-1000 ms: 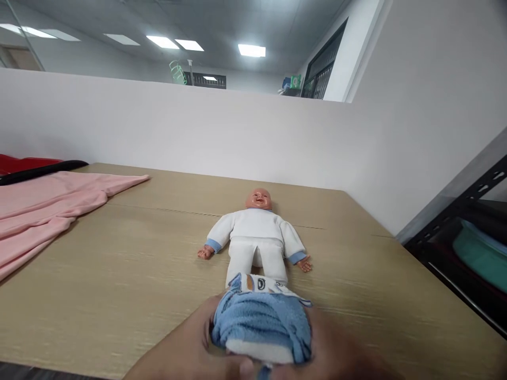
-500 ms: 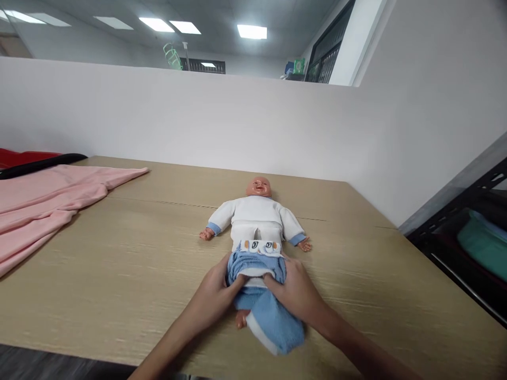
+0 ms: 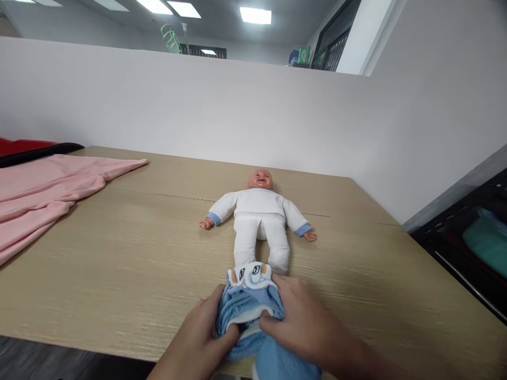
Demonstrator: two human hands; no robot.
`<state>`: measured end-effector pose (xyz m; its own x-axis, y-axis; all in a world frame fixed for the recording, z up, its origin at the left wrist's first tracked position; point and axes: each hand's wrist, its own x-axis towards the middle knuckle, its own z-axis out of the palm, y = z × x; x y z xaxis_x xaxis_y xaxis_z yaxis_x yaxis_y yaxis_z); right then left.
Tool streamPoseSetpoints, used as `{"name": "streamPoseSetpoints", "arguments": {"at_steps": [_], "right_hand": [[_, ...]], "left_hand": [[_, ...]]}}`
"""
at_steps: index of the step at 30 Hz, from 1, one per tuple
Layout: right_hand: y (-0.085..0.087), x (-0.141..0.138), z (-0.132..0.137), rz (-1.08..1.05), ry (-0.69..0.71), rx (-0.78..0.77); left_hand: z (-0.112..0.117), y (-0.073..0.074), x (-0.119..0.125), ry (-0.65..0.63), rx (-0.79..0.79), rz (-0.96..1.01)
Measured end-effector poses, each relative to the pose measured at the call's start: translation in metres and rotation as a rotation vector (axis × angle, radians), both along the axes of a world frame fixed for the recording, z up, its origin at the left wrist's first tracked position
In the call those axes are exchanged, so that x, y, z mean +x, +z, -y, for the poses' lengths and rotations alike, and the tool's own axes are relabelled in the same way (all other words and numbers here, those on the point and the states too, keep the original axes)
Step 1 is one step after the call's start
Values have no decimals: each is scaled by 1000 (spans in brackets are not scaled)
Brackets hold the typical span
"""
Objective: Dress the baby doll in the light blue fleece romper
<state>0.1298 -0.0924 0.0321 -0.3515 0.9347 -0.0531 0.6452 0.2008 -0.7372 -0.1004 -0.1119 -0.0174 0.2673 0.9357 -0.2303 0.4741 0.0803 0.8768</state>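
A baby doll (image 3: 259, 203) with a white top and blue cuffs lies face up on the table, arms spread and head toward the wall. Blue terry doll pants (image 3: 250, 303), with white trim and an embroidered cartoon face, are bunched at the lower end of its legs; the feet are hidden. My left hand (image 3: 206, 327) grips the left edge of the pants, thumb over the fabric. Opposite it, my right hand (image 3: 299, 316) pinches the right edge, its thumb inside the white-trimmed opening. A blue pant leg (image 3: 283, 361) hangs below my right hand.
Pink cloth (image 3: 59, 184) lies at the left of the table (image 3: 138, 279), beside a red and black object (image 3: 39, 150). A white low wall (image 3: 198, 105) borders the far side. At the right stands a black rack (image 3: 447, 258) holding green fabric (image 3: 489, 240).
Both hands have drawn the blue pants down the doll's legs toward me. The white cloth thighs and knees are now exposed. The camera view has shifted slightly.
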Motion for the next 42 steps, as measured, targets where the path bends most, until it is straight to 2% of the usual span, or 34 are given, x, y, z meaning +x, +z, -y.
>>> {"name": "streamPoseSetpoints", "arguments": {"at_steps": [3, 7, 11, 15, 18, 22, 27, 30, 33, 35, 37, 42], "right_hand": [[-3, -1, 3, 46, 18, 8], [-4, -3, 7, 211, 29, -12], [-4, -5, 8, 340, -1, -71], [-9, -5, 4, 159, -6, -26], [-14, -4, -1, -27, 11, 7], [-23, -2, -8, -198, 8, 31], [-34, 8, -30, -182, 23, 153], [-31, 20, -50, -194, 167, 187], [-22, 33, -69, -168, 311, 142], [-19, 41, -75, -189, 341, 90], [-24, 50, -77, -326, 320, -5], [-56, 77, -70, -738, 153, -332]], "left_hand": [[5, 1, 1, -7, -55, -54], [3, 4, 4, -59, -71, -128], [-1, -6, 8, -31, 24, -202], [-3, -32, 15, 25, 202, -103], [-4, -50, 20, 91, 255, 54], [-10, -55, 22, 136, 287, 252], [-29, -45, 8, 105, 381, 281], [-46, -34, -6, 29, 435, 217], [-64, -17, -18, -103, 406, 210], [-74, -6, -26, -167, 348, 213], [-80, 4, -32, -204, 296, 190], [-85, 22, -42, -365, 165, 109]]}}
